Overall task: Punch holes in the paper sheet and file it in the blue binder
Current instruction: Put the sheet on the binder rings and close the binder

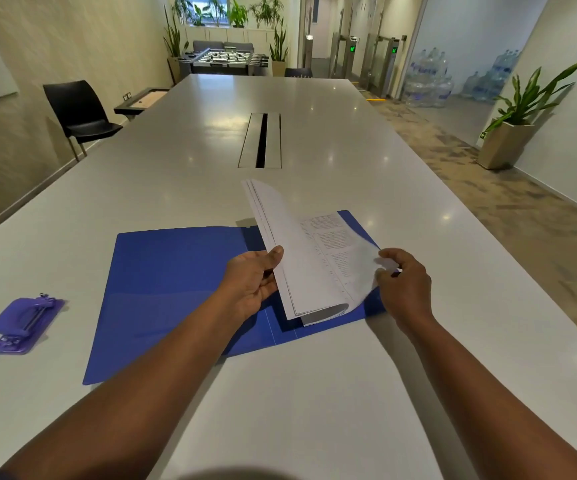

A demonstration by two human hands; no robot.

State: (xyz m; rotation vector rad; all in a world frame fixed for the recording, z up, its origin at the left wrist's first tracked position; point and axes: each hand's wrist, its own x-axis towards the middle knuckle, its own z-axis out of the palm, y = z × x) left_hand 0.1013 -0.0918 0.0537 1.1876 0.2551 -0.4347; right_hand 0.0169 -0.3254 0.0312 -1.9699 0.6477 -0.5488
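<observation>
I see the sheaf of paper sheets (290,244) lying on the right-hand half of the opened blue binder (176,285), with its upper leaves lifted and bent over toward the left, so that a printed page (335,247) is exposed beneath them. The left hand (250,284) grips the raised leaves along their left edge: the thumb lies on the upper face of the stack, and the fingers (266,287) curl in behind it. The right hand (404,285) pinches the lower right corner of the exposed page, which curls up between thumb and fingers; the corner itself is blurred, so I cannot tell how many leaves are caught there. The sheaf thus spans the gap between the two hands, touching both. Its near edge forms a rounded fold just above the binder's near margin.

The binder lies flat and open on the desk (314,393), its left cover bare and its spine running between the two hands. A purple hole punch (25,325) rests on the desk well apart from the binder, to its left, and touches neither hand. Farther along the desk a cable slot (261,140) is set in the middle. A black chair (79,112) stands beside the desk's left edge, and a potted plant (519,116) stands by the right wall.
</observation>
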